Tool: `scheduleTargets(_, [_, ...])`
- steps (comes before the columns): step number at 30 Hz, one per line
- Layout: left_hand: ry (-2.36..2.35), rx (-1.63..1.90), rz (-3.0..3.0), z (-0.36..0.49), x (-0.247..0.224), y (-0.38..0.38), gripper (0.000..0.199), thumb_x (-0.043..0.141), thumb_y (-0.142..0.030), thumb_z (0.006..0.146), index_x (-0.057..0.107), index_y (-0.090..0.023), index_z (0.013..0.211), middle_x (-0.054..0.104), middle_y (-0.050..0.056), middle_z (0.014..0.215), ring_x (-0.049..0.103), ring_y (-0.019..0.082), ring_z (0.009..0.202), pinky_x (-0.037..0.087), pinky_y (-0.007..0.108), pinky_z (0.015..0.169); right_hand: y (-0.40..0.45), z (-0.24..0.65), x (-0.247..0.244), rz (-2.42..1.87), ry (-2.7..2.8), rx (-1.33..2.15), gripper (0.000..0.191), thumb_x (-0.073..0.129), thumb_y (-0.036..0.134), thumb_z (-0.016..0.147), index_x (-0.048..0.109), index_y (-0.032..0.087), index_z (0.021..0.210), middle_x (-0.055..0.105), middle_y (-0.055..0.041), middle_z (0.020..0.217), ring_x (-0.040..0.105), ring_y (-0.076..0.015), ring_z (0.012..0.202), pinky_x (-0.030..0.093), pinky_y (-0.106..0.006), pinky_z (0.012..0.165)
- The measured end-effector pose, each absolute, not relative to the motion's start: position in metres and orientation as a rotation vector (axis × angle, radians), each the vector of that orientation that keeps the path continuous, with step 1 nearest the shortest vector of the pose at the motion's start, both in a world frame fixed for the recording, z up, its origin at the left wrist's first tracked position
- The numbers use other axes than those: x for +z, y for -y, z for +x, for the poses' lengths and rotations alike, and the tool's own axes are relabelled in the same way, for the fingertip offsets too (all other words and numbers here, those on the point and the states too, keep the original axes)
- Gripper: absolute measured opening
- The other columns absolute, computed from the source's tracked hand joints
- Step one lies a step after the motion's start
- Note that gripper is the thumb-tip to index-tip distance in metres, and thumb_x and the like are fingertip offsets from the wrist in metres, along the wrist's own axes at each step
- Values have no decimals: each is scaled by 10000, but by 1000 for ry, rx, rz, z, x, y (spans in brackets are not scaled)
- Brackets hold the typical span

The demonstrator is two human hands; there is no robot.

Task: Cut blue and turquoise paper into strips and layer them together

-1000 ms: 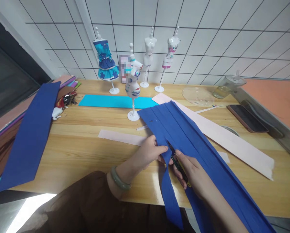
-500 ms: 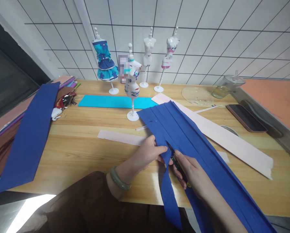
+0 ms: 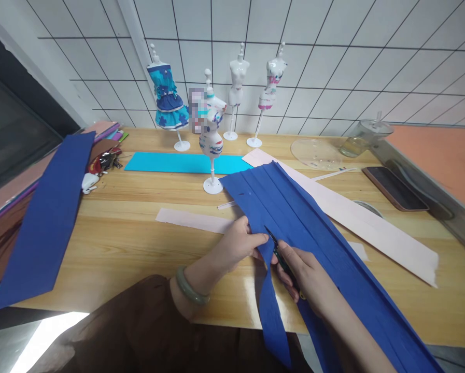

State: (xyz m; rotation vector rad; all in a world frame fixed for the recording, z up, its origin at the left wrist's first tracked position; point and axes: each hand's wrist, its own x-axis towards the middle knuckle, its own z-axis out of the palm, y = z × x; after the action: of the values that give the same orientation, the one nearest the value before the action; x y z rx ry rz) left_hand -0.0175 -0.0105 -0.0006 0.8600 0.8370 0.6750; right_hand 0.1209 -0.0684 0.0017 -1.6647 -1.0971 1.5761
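A long sheet of blue crepe paper (image 3: 294, 217) with lengthwise folds lies slanting across the table and over its front edge. My left hand (image 3: 242, 241) pinches the sheet's left edge between thumb and fingers. My right hand (image 3: 302, 267) is closed around dark scissors (image 3: 271, 235) with slim pointed blades, which lie at the paper just right of my left thumb. Below the blades a partly cut blue strip (image 3: 271, 316) hangs down past the table edge. Part of the scissors' handles is hidden by my right hand.
Behind the paper stand several small white dress forms (image 3: 212, 142), one in a blue dress (image 3: 168, 98). Around lie a turquoise strip (image 3: 170, 162), pale pink strips (image 3: 372, 230), another blue sheet (image 3: 47, 217), keys (image 3: 110, 159), a phone (image 3: 394, 188) and a lidded cup (image 3: 362, 137).
The scissors' blades have shifted slightly at the cut, their tips now a little further up and left. Both hands stay in nearly the same place; the paper lies as before.
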Motion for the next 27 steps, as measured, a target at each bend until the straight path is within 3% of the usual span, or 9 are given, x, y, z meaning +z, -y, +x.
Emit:
scheduleTargets(11, [-857,715,811,-19,-4,8,233,629,-223,744,514,-150,933,656,72,814,634,155,578,535,306,532,71,123,5,-1680,1118,1559,498,405,659,795,524,181,721,384,81,376,346,-71,264,283,-200,307])
scheduleTargets(19, [-907,747,796,-19,-5,7,253,607,-110,699,521,-133,937,652,91,862,647,185,704,534,306,574,81,128,14,-1776,1134,1561,547,376,699,778,534,178,726,388,70,398,357,-79,291,301,-216,329])
scheduleTargets(27, [-843,707,803,-19,-2,9,265,627,-132,690,500,-143,922,652,73,831,646,171,586,538,338,568,74,131,13,-1694,1119,1621,518,377,655,817,545,169,760,416,62,402,370,-78,278,273,-207,320])
